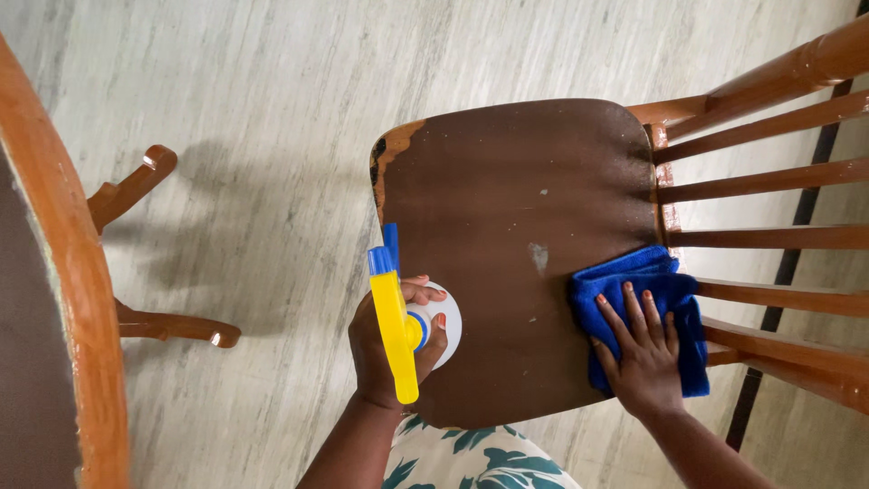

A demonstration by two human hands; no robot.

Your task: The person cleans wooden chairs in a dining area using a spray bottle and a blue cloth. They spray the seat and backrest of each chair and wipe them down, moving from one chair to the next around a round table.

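Observation:
I look straight down on a dark brown wooden chair seat [516, 217] with small pale specks and a worn front-left corner. My left hand [385, 349] grips a white spray bottle [445, 319] with a yellow and blue trigger head [393, 317], held over the seat's left edge. My right hand [644, 349] lies flat, fingers spread, pressing a folded blue cloth [643, 285] onto the seat's right rear part, next to the slatted chair back [769, 181].
A round wooden table edge [77, 290] curves down the left side, with its carved wooden feet [136, 186] standing on the pale streaked floor [226, 91]. My leaf-patterned clothing [471, 457] shows at the bottom.

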